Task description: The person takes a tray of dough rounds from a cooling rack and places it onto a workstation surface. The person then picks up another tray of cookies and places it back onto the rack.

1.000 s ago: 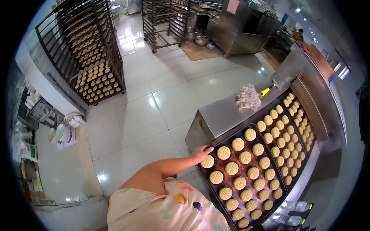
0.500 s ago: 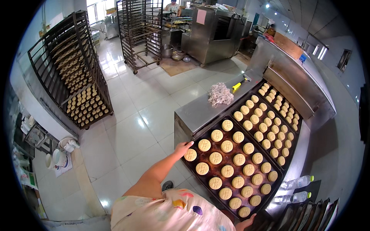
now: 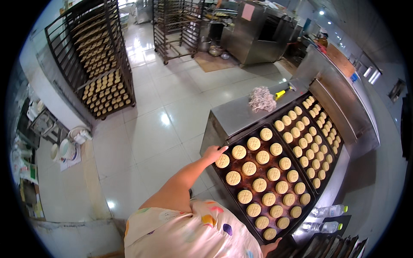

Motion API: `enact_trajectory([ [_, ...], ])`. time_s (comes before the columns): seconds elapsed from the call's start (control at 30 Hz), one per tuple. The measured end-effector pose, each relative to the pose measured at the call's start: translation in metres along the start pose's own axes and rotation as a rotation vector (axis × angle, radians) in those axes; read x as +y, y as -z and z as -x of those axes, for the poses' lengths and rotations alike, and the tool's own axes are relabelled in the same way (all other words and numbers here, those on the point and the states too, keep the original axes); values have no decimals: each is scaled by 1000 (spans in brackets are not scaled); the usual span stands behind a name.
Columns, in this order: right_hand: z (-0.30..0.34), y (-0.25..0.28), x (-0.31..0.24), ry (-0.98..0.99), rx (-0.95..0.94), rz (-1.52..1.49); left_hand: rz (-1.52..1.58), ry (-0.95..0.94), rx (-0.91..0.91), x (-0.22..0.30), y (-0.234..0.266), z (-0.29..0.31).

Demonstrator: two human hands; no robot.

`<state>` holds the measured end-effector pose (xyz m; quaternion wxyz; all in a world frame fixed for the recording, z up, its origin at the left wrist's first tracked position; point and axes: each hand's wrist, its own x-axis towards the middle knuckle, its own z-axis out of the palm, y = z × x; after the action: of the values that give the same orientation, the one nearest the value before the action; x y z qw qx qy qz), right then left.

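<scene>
A dark baking tray [image 3: 246, 182] with rows of round, pattern-stamped pastries [image 3: 259, 185] lies before me at a slant. My left hand [image 3: 214, 154] is closed on its left corner, thumb over the rim beside the end pastry. At the near corner, my right hand [image 3: 271, 247] grips the edge; part of it is hidden at the bottom of the view. Beyond the held tray, a second tray [image 3: 293, 143] of similar pastries sits against its far side, and another stands farther along, by a metal flap [image 3: 331, 109].
A stringy cloth bundle [image 3: 262, 99] and a yellow-handled tool [image 3: 282, 93] lie on the steel ledge. Two clear bottles [image 3: 329, 211] rest at the right. A tall rack [image 3: 122, 56] of loaded trays stands left; another rack [image 3: 165, 41] stands farther back. White buckets [image 3: 67, 149] sit by the left wall.
My view has shifted, so the room and counter appear farther right and higher. Both hands keep their hold on the same tray corners.
</scene>
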<state>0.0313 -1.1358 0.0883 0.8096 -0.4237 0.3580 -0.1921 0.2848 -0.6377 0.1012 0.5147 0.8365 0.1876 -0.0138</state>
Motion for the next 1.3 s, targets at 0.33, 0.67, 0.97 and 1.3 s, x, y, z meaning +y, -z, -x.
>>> enact_trajectory([
  [0.33, -8, 15, 4, 174, -30, 37, -50, -41, -25, 5, -8, -8],
  [0.67, -2, -24, 3, 187, 241, -11, 158, -83, -25, -16, -12, -19],
  [0.97, -9, -11, 4, 265, 329, 67, 281, -8, -74, -2, -10, -19],
  [1.3, -7, -27, 4, 469, 594, 456, 50, -123, 15, 16, 0, -12],
])
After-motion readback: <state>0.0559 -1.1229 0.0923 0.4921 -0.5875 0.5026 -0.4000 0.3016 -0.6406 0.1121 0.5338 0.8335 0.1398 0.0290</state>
